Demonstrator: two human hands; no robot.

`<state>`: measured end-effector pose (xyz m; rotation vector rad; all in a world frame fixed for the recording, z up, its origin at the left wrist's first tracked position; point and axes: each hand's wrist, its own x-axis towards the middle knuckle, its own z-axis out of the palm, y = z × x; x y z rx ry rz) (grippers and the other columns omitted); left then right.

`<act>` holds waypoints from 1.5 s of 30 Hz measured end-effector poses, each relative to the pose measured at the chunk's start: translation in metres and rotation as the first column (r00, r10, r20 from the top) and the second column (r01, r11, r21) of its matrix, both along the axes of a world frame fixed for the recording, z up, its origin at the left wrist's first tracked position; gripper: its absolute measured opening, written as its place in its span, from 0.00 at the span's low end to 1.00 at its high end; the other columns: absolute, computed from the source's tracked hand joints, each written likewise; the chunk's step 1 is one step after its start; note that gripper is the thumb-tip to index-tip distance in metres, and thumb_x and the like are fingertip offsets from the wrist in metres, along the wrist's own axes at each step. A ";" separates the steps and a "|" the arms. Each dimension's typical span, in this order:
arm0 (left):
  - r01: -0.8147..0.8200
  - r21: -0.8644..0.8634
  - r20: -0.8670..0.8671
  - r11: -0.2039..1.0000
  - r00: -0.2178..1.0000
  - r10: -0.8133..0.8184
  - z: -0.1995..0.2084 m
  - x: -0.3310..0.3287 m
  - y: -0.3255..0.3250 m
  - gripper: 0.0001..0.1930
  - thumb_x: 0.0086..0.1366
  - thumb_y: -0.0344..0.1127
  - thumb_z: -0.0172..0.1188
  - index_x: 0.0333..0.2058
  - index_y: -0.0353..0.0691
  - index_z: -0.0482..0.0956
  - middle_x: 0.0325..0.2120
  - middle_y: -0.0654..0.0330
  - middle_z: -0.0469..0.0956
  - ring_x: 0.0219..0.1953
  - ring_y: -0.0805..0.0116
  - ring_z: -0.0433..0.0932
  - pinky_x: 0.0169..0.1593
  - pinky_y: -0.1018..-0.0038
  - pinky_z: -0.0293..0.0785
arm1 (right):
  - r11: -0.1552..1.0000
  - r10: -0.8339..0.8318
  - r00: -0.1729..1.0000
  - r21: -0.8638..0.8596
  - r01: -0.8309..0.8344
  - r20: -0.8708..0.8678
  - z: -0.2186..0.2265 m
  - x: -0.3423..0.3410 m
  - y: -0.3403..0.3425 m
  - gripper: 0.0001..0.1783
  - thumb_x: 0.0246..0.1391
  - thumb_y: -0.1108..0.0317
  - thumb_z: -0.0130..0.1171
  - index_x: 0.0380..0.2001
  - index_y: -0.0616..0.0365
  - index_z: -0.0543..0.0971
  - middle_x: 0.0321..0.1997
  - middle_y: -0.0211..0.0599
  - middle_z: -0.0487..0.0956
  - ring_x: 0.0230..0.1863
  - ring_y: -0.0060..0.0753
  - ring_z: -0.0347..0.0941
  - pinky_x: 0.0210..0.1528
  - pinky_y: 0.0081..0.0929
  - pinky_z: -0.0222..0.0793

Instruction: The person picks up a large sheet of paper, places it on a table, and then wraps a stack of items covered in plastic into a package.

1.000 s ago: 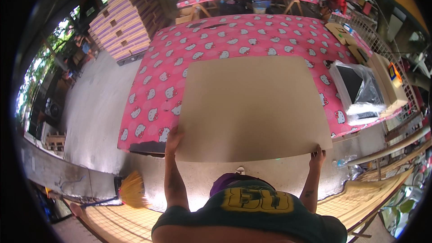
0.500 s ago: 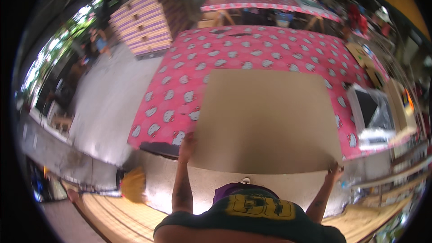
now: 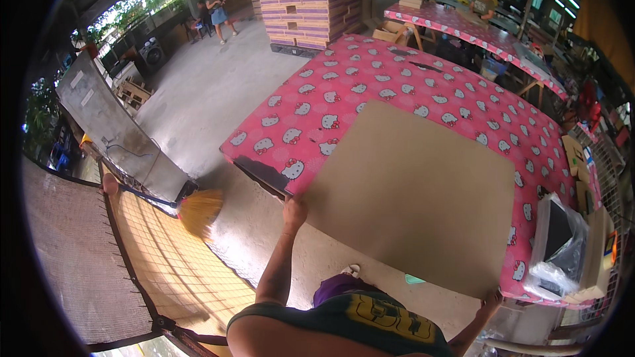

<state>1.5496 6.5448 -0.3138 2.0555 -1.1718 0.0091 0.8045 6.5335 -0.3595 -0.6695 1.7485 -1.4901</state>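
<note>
Cardboard sheet (image 3: 410, 198) is being held over the pink patterned table (image 3: 284, 119), its near edge overhanging. Its near left corner is being gripped by the closed left hand (image 3: 295, 212), its near right corner by the right hand (image 3: 491, 301). Both arms are being stretched forward, spread wide apart.

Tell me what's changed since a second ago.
The view swung left, so the brown cardboard sheet, pink cat-print table and stacked boxes shifted right and turned clockwise in the picture. The left hand and right hand still hold the sheet's near side; nothing was let go.
</note>
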 end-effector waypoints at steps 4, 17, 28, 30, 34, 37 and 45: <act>0.065 0.091 -0.065 0.994 0.996 -0.059 -0.022 0.020 0.001 0.21 0.56 0.24 0.50 0.49 0.40 0.78 0.38 0.40 0.79 0.44 0.35 0.75 0.46 0.50 0.72 | 1.000 -0.028 0.999 -0.009 0.028 0.020 0.010 0.014 -0.003 0.23 0.56 0.60 0.65 0.51 0.56 0.73 0.25 0.23 0.76 0.21 0.14 0.66 0.20 0.16 0.59; -0.230 0.010 -0.432 0.973 0.877 0.211 0.002 -0.014 -0.011 0.16 0.65 0.35 0.56 0.46 0.33 0.82 0.39 0.48 0.84 0.42 0.59 0.82 0.47 0.66 0.75 | 0.977 0.036 0.777 0.187 0.106 -0.628 0.035 0.031 -0.032 0.19 0.54 0.73 0.53 0.49 0.64 0.80 0.31 0.34 0.81 0.30 0.28 0.75 0.35 0.30 0.72; -0.315 -0.015 -0.143 0.949 0.940 0.309 -0.021 -0.039 -0.026 0.16 0.62 0.34 0.55 0.48 0.36 0.75 0.42 0.42 0.74 0.43 0.39 0.75 0.48 0.53 0.72 | 0.993 -0.089 0.830 0.016 0.117 -0.550 0.001 0.003 -0.037 0.22 0.58 0.54 0.62 0.44 0.64 0.83 0.39 0.41 0.85 0.39 0.33 0.78 0.45 0.34 0.73; -0.367 -0.005 -0.063 0.930 0.928 0.366 -0.019 -0.047 -0.022 0.17 0.62 0.34 0.55 0.49 0.36 0.72 0.44 0.41 0.71 0.44 0.38 0.74 0.48 0.51 0.72 | 0.989 -0.111 0.819 0.016 0.145 -0.563 -0.001 0.009 -0.042 0.24 0.57 0.50 0.62 0.43 0.63 0.83 0.38 0.40 0.85 0.38 0.33 0.78 0.44 0.35 0.73; -0.382 -0.099 0.047 0.919 0.921 0.387 -0.020 -0.056 -0.019 0.18 0.62 0.34 0.54 0.50 0.36 0.70 0.46 0.41 0.69 0.48 0.37 0.72 0.49 0.50 0.71 | 0.992 -0.113 0.825 -0.016 0.125 -0.554 -0.003 0.008 -0.048 0.23 0.57 0.51 0.62 0.42 0.63 0.83 0.37 0.40 0.85 0.37 0.33 0.78 0.43 0.35 0.73; -0.399 -0.102 0.028 0.911 0.915 0.403 -0.020 -0.055 -0.017 0.18 0.62 0.34 0.55 0.50 0.36 0.70 0.46 0.41 0.69 0.50 0.37 0.71 0.49 0.50 0.71 | 0.993 -0.117 0.853 -0.058 0.102 -0.509 -0.006 0.007 -0.049 0.23 0.57 0.52 0.62 0.42 0.63 0.83 0.38 0.39 0.85 0.37 0.33 0.78 0.43 0.35 0.73; -0.311 -0.019 -0.041 0.950 0.950 0.310 -0.027 -0.034 -0.023 0.17 0.61 0.33 0.54 0.48 0.35 0.74 0.45 0.39 0.72 0.47 0.37 0.73 0.48 0.51 0.72 | 0.995 -0.089 0.837 -0.010 0.100 -0.540 0.001 0.008 -0.035 0.22 0.58 0.53 0.61 0.43 0.63 0.83 0.39 0.41 0.85 0.37 0.35 0.79 0.44 0.36 0.73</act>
